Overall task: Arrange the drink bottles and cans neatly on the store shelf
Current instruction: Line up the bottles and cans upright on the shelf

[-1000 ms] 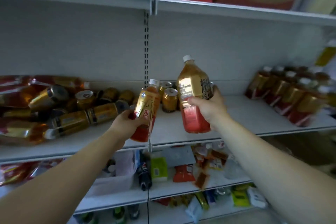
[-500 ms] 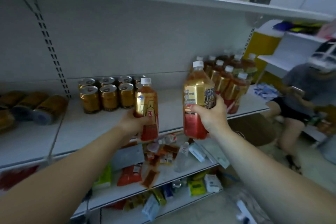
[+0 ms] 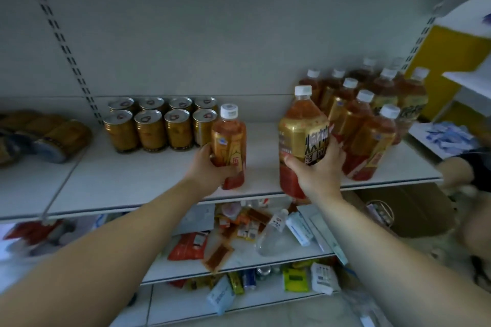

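Mid-carry toward the shelf [image 3: 148,180], left hand [image 3: 210,170] wrapped around a small bottle [image 3: 229,146], right hand [image 3: 316,170] clasping a large bottle [image 3: 303,138] just beside the standing bottle group [image 3: 372,119]; next, likely setting each upright in line.

White shelf [image 3: 148,180] carries upright cans [image 3: 156,125], grouped bottles [image 3: 372,114], toppled cans [image 3: 50,138].

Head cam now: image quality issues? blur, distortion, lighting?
Head view: dim, flat light; wide-angle bending of the shelf edge and uprights; motion blur at the left and right borders; centre sharp enough that the large bottle label shows clearly.
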The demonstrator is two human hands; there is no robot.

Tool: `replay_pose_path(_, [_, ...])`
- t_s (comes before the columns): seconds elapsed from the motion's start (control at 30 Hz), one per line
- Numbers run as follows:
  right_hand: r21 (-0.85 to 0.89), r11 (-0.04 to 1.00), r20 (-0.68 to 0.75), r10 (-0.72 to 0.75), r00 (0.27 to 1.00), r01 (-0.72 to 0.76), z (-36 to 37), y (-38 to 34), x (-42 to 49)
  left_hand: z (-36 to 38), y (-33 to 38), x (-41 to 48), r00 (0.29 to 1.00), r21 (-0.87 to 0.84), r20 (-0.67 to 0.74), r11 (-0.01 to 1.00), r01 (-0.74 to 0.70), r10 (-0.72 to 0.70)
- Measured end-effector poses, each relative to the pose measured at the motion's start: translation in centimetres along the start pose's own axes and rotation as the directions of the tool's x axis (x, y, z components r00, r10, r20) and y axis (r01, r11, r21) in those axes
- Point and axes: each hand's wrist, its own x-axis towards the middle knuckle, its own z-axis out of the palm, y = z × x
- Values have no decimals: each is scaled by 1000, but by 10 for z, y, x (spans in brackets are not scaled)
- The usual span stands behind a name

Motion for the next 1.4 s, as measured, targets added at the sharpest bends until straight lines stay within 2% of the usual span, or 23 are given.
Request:
replay_pose_path(0.2, [-17, 995, -9, -97, 995, 97, 28, 2, 26, 0, -1, 27, 998, 56, 61, 998, -27, 23])
replay_pose_path(0.43, [-30, 997, 21, -69, 997, 69, 35, 15, 47, 2, -2, 44, 993, 80, 104, 995, -58, 50])
replay_pose_path(0.6, [41, 998, 60, -53, 997, 51, 27, 17, 54, 10, 0, 40, 998, 53, 60, 998, -35, 32])
replay_pose_path(0.73, [144, 974, 88, -188, 978, 174, 14, 6, 66, 21, 1, 34, 999, 24, -37, 1000, -1, 2])
replay_pose_path(0.83, [107, 958, 197, -282, 939, 265, 3, -1, 80, 31, 3, 29, 993, 7, -112, 999, 34, -33])
replay_pose_path(0.93, [48, 965, 319, -258, 912, 256, -5, -4, 82, 42, 5, 22, 985, 2, -160, 998, 58, -57])
replay_pose_path(1.07, [15, 967, 346, -242, 906, 253, -15, -9, 78, 63, 5, 12, 988, 22, -143, 998, 57, -53])
replay_pose_path(1.2, [79, 970, 304, -242, 921, 228, -33, -3, 59, 71, 4, 12, 990, 23, -141, 1000, 11, -7])
replay_pose_path(1.4, [146, 969, 126, -217, 968, 198, -95, 18, 19, 97, 14, 19, 995, 56, -100, 998, -20, 26])
